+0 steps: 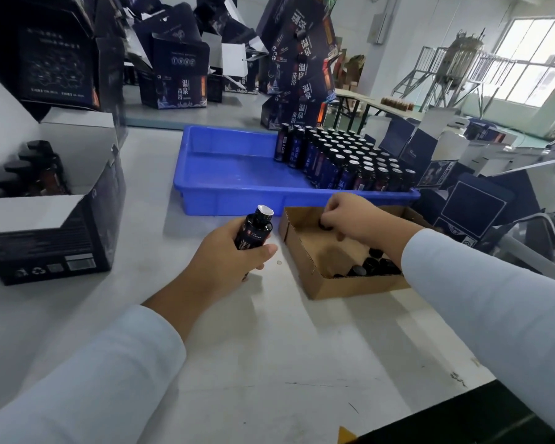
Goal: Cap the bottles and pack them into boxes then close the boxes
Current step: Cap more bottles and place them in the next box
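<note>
— White worktop (269,347); where's the bottle (256,230)?
— Uncapped, gripped in the left hand (228,251), mid-worktop.
— Right hand (354,216)?
— Fingers pinch a dark cap (324,225), half hidden, inside the cardboard tray (305,267).

Tabletop (269,347), white. Left hand (228,251): wrapped around one dark uncapped bottle (257,230), tilted. Right hand (353,216): fingers pinching a black cap (324,225) inside a shallow cardboard tray (305,257); more caps (370,265) at the tray's near corner. Blue bin (225,174) behind, holding rows of upright bottles (350,158). Open dark box (55,219) at left, bottles inside.
</note>
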